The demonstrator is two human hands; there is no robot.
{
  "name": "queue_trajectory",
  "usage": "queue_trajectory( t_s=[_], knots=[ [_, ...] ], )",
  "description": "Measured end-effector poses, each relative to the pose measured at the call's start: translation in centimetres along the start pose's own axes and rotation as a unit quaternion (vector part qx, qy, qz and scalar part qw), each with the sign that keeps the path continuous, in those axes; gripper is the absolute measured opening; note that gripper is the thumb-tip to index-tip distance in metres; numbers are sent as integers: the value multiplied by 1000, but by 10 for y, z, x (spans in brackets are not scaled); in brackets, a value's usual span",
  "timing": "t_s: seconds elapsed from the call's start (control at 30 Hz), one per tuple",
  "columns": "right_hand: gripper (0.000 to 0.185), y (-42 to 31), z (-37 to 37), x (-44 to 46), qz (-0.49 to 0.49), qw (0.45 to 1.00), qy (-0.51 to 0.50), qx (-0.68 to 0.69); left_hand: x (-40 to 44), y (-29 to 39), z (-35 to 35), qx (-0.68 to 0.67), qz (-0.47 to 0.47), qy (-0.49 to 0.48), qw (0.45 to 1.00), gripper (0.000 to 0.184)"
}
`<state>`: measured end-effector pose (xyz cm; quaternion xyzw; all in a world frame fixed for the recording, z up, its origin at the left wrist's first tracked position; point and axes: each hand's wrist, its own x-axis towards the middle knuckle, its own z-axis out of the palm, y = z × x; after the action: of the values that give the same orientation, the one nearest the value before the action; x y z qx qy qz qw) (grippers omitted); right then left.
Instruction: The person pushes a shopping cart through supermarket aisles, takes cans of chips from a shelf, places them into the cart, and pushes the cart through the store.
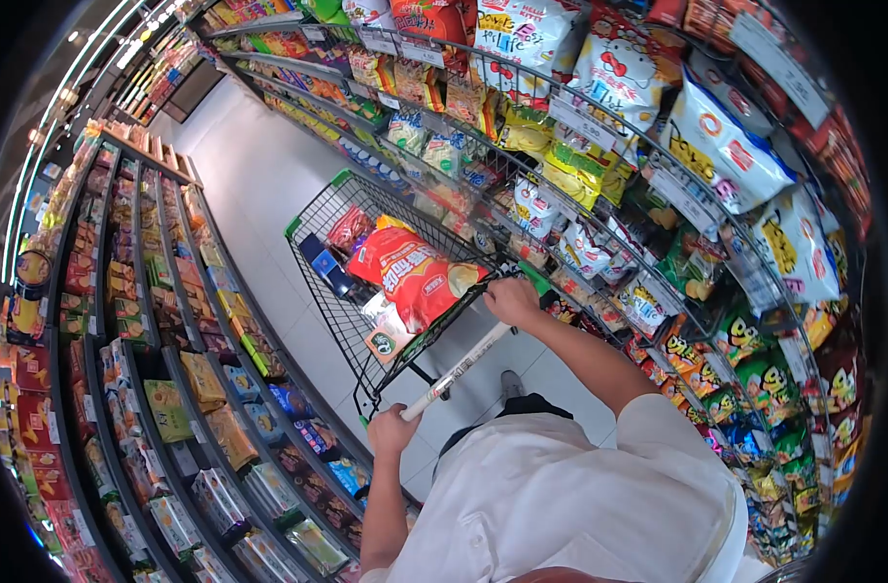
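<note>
A black wire shopping cart [313,291] with green corners stands in front of me. Its white handlebar [459,370] runs slantwise across the view. My left hand [392,429] is wrapped round the bar's lower left end. Near the upper right end, my right hand [511,300] is closed on the same bar. Inside the basket lies a large red snack bag [415,277]. Beside it are a dark blue box [325,264], a smaller red packet [349,228] and a white package [386,316] with a brown and green front.
On the left, a long shelf unit [153,321] holds rows of boxed and bagged snacks. Close on the right, wire racks [561,117] carry several chip bags, some jutting outward. A pale tiled aisle floor [240,146] stretches ahead between them.
</note>
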<state>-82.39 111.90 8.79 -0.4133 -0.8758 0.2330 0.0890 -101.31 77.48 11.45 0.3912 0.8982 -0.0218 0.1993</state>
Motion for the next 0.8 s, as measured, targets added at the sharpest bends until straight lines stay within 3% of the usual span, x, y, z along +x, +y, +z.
queue_trajectory(
  t_s=[0.37, 0.8],
  knots=[
    [28, -10, 2, 57, -31, 999, 14, 9, 57, -7, -24, 17, -2, -24, 1000, 45],
    [32, -59, 18, 100, 28, 999, -14, -22, 123, -57, -60, 17, 2, -30, 999, 46]
  ],
)
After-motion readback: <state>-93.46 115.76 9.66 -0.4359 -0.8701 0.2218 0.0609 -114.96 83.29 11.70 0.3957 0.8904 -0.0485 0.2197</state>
